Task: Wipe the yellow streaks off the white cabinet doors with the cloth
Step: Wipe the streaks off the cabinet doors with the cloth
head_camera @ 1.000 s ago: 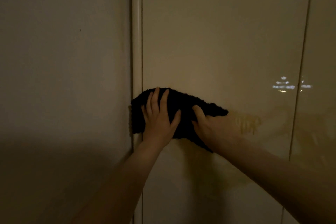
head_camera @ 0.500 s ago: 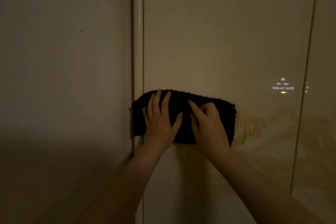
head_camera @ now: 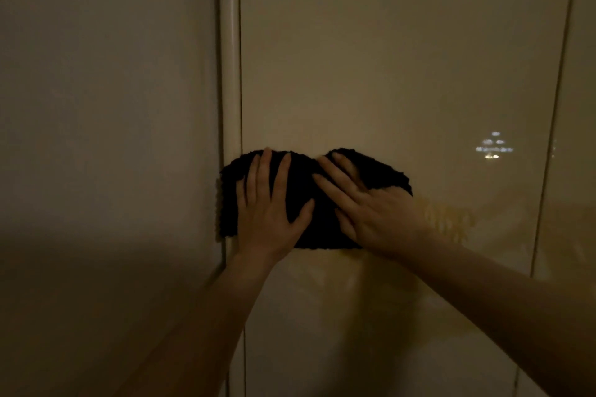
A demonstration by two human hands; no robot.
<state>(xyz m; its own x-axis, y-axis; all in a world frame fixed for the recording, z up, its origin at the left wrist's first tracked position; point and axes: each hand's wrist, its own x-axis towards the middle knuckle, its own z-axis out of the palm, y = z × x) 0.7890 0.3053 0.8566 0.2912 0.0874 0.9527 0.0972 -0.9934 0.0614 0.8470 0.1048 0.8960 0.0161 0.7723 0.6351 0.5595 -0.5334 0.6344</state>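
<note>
Left hand (head_camera: 269, 213) and right hand (head_camera: 371, 206), fingers straight and spread, press a dark cloth (head_camera: 303, 190) flat against a glossy white cabinet door (head_camera: 387, 58). Yellow streaks (head_camera: 448, 219) smear just right of the cloth. The room is dim.

You look from a single head-worn camera, facing straight ahead and slightly down, close to the cabinet door (head_camera: 403, 58), at arm's reach.
</note>
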